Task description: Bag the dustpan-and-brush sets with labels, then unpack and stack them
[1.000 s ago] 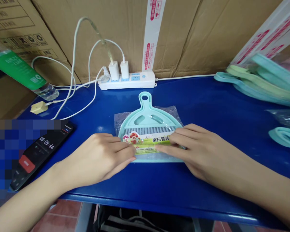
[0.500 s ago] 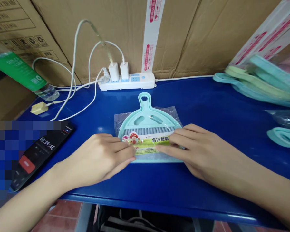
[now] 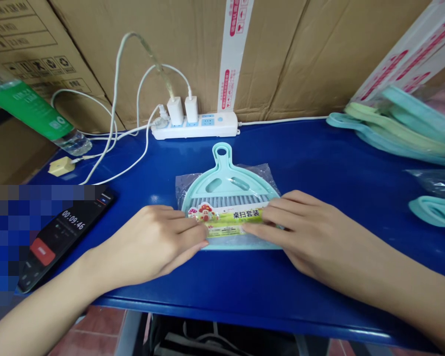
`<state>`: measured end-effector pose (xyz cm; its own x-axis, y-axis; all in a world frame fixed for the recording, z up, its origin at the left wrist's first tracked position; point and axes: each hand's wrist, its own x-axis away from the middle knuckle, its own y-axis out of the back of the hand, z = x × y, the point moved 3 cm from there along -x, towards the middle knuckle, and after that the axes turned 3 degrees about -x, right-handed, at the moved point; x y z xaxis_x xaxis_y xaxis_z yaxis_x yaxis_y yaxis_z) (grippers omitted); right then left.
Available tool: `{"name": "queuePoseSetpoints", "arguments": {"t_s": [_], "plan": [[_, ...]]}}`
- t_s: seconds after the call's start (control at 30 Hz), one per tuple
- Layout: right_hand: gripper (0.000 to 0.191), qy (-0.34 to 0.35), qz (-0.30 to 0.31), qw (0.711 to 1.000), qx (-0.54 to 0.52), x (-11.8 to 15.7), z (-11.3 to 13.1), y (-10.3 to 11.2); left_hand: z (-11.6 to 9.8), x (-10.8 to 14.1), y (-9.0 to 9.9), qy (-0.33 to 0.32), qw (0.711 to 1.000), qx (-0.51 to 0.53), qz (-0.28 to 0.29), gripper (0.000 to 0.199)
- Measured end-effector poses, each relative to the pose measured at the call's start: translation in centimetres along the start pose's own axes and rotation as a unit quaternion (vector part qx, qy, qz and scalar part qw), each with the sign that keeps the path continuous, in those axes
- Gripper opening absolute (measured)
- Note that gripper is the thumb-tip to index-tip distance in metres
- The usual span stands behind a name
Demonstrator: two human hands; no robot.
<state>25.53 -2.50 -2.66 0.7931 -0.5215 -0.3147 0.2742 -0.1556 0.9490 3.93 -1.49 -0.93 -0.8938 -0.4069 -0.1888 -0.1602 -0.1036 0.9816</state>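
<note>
A light-blue dustpan (image 3: 226, 180) with a grey-bristled brush (image 3: 230, 200) in it lies flat on the blue table, its handle pointing away from me. Clear plastic film shows around its sides. Across the brush runs a green and white paper label (image 3: 226, 222) with a mushroom picture. My left hand (image 3: 163, 242) grips the left end of the label and the pan's edge, fingers curled and pressed together. At the right end, my right hand (image 3: 304, 230) has its fingers bent over the label and the pan's edge, gripping there.
A white power strip (image 3: 207, 126) with plugs and looping cables lies behind the dustpan. To the left are a green-labelled bottle (image 3: 33, 111) and a phone (image 3: 63, 237) showing a timer. More wrapped dustpans (image 3: 400, 128) lie at the right. Cardboard boxes (image 3: 282, 54) stand behind.
</note>
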Motion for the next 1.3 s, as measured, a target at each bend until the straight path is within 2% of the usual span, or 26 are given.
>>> {"name": "queuePoseSetpoints", "arguments": {"t_s": [0.23,0.37,0.77,1.0,1.1,1.17,1.23,1.3], "plan": [[0.052,0.011,0.0,0.999,0.044,-0.3,0.3,-0.5,-0.1,-0.1,-0.1,-0.006,1.0,-0.014,-0.007,0.036],[0.049,0.001,0.0,0.999,0.033,-0.2,0.0,-0.3,0.0,-0.2,-0.1,-0.013,1.0,-0.025,-0.007,0.039],[0.039,-0.052,0.023,0.998,-0.002,1.4,-1.7,2.5,0.5,0.1,-0.1,0.028,0.999,0.03,0.014,0.03],[0.034,-0.039,-0.058,0.997,0.033,1.5,-1.1,4.4,0.2,-0.1,-0.1,0.01,1.0,0.008,0.015,0.039],[0.036,-0.023,-0.046,0.998,0.02,1.4,-0.9,4.9,0.2,0.0,-0.1,0.004,1.0,0.011,0.01,0.038],[0.031,-0.031,-0.047,0.998,0.013,1.7,-0.6,5.3,0.3,0.1,-0.1,0.005,1.0,0.011,0.004,0.037],[0.02,-0.04,-0.088,0.995,0.003,2.6,0.1,5.8,0.3,0.1,0.0,0.005,1.0,0.011,0.0,0.037],[0.017,-0.05,-0.16,0.985,-0.031,4.0,1.3,6.2,0.3,0.2,0.0,0.004,1.0,0.011,0.0,0.037]]}}
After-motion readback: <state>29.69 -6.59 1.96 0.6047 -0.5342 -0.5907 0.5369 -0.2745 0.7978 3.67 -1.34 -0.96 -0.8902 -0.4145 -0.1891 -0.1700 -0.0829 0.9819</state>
